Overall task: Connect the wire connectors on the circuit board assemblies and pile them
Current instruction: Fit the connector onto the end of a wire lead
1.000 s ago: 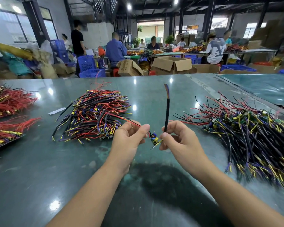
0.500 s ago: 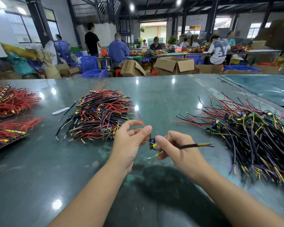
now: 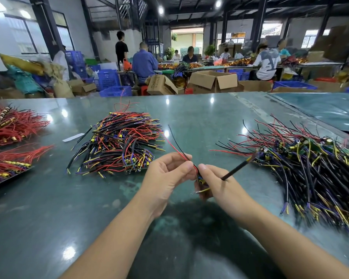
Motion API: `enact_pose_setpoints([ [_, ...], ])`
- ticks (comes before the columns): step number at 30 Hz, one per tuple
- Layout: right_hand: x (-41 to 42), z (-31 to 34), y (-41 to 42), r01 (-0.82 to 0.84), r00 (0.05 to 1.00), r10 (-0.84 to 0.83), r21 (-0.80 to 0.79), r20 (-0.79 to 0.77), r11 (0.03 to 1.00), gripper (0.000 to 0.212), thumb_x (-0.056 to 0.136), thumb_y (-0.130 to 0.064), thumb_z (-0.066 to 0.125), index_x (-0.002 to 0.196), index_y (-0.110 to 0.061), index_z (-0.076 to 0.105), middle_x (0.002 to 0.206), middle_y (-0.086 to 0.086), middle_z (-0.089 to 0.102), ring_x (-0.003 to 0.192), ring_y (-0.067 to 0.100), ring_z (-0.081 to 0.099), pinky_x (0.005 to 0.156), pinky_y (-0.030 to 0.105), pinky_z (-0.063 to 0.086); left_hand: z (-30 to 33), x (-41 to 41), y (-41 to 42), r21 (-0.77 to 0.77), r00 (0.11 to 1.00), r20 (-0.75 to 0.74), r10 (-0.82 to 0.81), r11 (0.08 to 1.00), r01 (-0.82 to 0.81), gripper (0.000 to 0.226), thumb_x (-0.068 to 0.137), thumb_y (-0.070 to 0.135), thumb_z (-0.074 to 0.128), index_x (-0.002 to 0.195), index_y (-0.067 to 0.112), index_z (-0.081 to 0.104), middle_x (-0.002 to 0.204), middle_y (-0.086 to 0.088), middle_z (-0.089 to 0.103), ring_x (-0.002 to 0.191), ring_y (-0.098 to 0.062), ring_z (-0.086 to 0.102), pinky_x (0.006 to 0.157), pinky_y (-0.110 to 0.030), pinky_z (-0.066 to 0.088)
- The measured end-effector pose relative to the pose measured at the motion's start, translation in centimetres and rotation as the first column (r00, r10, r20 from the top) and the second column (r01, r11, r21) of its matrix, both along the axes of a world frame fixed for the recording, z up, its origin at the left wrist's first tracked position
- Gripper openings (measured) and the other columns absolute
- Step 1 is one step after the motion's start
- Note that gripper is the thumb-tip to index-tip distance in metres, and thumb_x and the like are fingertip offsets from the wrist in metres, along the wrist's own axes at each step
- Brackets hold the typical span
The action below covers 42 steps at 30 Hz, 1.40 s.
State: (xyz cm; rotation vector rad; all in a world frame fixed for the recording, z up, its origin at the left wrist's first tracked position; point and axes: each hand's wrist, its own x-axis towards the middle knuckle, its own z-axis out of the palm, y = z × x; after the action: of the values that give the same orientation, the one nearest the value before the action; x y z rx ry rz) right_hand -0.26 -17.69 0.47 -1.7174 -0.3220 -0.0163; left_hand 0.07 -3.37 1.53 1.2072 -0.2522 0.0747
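Fingers [image 3: 186, 168] of the left hand [image 3: 165, 178] are pinching the red and black leads, while the right hand [image 3: 220, 188] is gripping the small circuit board assembly [image 3: 200, 180] above the worktop [image 3: 48, 208], its black sleeved cable [image 3: 238, 168] pointing up-right; the finished pile [image 3: 117, 146] is lying nearer the left hand.

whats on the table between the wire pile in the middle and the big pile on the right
In the head view, bare green table, except the held assembly's thin red and black wires rising over it from the left hand and right hand.
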Motion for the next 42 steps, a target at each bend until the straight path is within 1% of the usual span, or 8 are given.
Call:
enact_pose_setpoints([
  [5,0.4,0.0,-0.1,0.057,0.998,-0.057,0.021,0.006,0.998,0.036,0.098,-0.027,0.045,0.07,-0.009,0.059,0.056,-0.004,0.051,0.051,0.011,0.046,0.051,0.023,0.037,0.0,0.0,-0.1,0.08,0.999,0.015,0.044,0.996,-0.045,0.023,0.083,-0.008,0.062,0.091,0.014,0.063,0.067,0.002,0.063,0.064,-0.01,0.06,0.07,-0.022,0.051],
  [13,0.5,-0.5,-0.1,0.03,0.999,-0.026,-0.095,0.043,0.995,0.035,0.092,-0.038,0.055,0.064,-0.018,0.057,0.051,-0.011,0.051,0.048,0.002,0.048,0.048,0.011,0.036,0.1,0.0,-0.3,0.166,0.991,-0.039,0.131,0.978,-0.123,0.013,0.067,0.015,0.057,0.08,0.017,0.061,0.059,0.003,0.056,0.055,-0.008,0.054,0.051,-0.02,0.033],
  [16,0.8,-0.7,-0.5,0.074,0.997,-0.07,-0.083,0.046,0.994,0.036,0.092,-0.035,0.057,0.062,-0.016,0.057,0.052,-0.012,0.05,0.049,0.002,0.048,0.048,0.011,0.037,-0.1,0.0,-0.3,0.243,0.991,0.05,0.123,0.961,-0.132,0.005,0.08,0.021,0.066,0.079,0.017,0.064,0.058,0.005,0.059,0.056,-0.008,0.058,0.048,-0.016,0.034],
  [22,0.8,-0.9,-0.8,0.088,0.993,-0.076,-0.145,0.086,0.985,0.039,0.091,-0.039,0.057,0.067,-0.01,0.051,0.057,-0.007,0.044,0.054,0.009,0.042,0.054,0.023,0.037,-0.3,0.4,-0.2,0.341,0.97,0.101,0.221,0.908,-0.242,0.027,0.092,0.018,0.059,0.068,0.02,0.07,0.051,0.005,0.054,0.048,-0.009,0.052,0.044,-0.016,0.035],
  [24,0.6,-0.9,-0.9,0.089,0.987,-0.054,-0.228,0.154,0.969,0.038,0.087,-0.045,0.056,0.068,-0.013,0.049,0.056,-0.008,0.038,0.055,0.01,0.035,0.054,0.028,0.031,-0.4,0.5,0.0,0.346,0.978,0.055,0.2,0.915,-0.207,0.034,0.091,0.024,0.06,0.058,0.021,0.071,0.046,0.002,0.05,0.041,-0.008,0.043,0.042,-0.015,0.033],
  [27,0.4,-1.0,-0.8,0.11,0.97,-0.034,-0.307,0.242,0.945,0.032,0.087,-0.041,0.057,0.06,-0.026,0.049,0.05,-0.01,0.036,0.052,0.005,0.028,0.047,0.018,0.026,-0.8,0.4,0.0,0.448,0.995,0.022,0.096,0.889,-0.096,0.036,0.092,0.032,0.058,0.064,0.016,0.076,0.048,-0.005,0.047,0.042,-0.01,0.036,0.041,-0.016,0.03],
  [30,0.3,-0.8,-0.7,0.144,0.957,-0.039,-0.355,0.288,0.924,0.035,0.091,-0.039,0.057,0.057,-0.036,0.051,0.048,-0.01,0.039,0.05,0.007,0.03,0.047,0.017,0.028,-1.2,0.5,0.1,0.554,0.989,0.082,0.12,0.819,-0.146,0.041,0.094,0.039,0.055,0.069,0.012,0.075,0.047,-0.005,0.05,0.041,-0.012,0.04,0.044,-0.019,0.03],
  [42,-0.5,0.1,-0.2,-0.001,0.948,0.134,-0.42,0.288,0.907,0.035,0.094,-0.036,0.054,0.062,-0.022,0.045,0.053,-0.009,0.039,0.051,0.006,0.03,0.048,0.018,0.029,-0.9,2.0,1.4,0.382,0.854,0.166,0.494,0.766,-0.517,0.049,0.102,0.028,0.036,0.061,0.014,0.059,0.034,0.004,0.046,0.033,-0.004,0.042,0.042,-0.019,0.035],
])
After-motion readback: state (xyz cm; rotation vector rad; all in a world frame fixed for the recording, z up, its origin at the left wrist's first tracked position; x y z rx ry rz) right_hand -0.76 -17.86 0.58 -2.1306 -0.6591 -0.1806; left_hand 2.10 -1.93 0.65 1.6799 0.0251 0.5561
